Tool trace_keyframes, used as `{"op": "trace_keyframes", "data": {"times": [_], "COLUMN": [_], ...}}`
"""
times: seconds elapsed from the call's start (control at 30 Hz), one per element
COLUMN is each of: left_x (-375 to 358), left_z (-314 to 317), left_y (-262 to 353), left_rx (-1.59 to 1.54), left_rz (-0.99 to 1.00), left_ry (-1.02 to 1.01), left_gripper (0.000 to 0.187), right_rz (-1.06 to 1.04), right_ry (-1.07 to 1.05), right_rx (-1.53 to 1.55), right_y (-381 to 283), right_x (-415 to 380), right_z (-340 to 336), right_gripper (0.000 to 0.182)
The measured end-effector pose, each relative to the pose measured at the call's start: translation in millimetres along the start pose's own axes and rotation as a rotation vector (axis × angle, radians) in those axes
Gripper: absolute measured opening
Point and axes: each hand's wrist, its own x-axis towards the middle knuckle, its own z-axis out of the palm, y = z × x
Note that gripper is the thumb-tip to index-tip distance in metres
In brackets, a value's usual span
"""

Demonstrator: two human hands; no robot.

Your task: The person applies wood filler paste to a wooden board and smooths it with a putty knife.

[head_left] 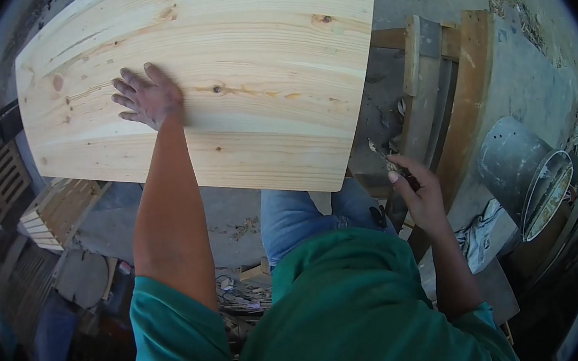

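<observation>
- Nearest us, our right hand (421,192) is closed around a small dark tool (393,165); we cannot tell what kind; it sits just off the panel's lower right corner
- Farther out, our left hand (149,96) lies open, fingers spread, palm flat on the pale pine panel (243,66); the panel spreads above our jeans-clad knee (299,214)
- Beyond, to the right, weathered planks (447,89) lean on the concrete floor (537,87); a metal drum (528,171) lies near them

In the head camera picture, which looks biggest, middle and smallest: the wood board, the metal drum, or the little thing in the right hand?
1. Wood board, though it is nearest the camera.
2. Metal drum.
3. Small tool in the right hand.
</observation>
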Motion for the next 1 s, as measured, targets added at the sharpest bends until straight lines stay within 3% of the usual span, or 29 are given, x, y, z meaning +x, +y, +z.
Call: {"op": "trace_keyframes", "data": {"times": [0.07,0.2,1.0], "left_x": [0,3,5], "left_z": [1,5,10], "left_y": [0,-4,-8], "left_rx": [-0.006,-0.010,-0.005], "left_rz": [0.001,0.013,0.022], "left_ry": [0.001,0.025,0.034], "left_gripper": [0.074,0.075,0.076], "right_rz": [-0.185,-0.216,-0.117], "right_ry": [-0.010,-0.081,-0.316], "right_rx": [-0.372,-0.593,-0.761], "right_y": [-1,-4,-27], "right_x": [1,-2,21], "right_z": [17,40,72], "right_gripper": [0.031,0.033,0.032]}}
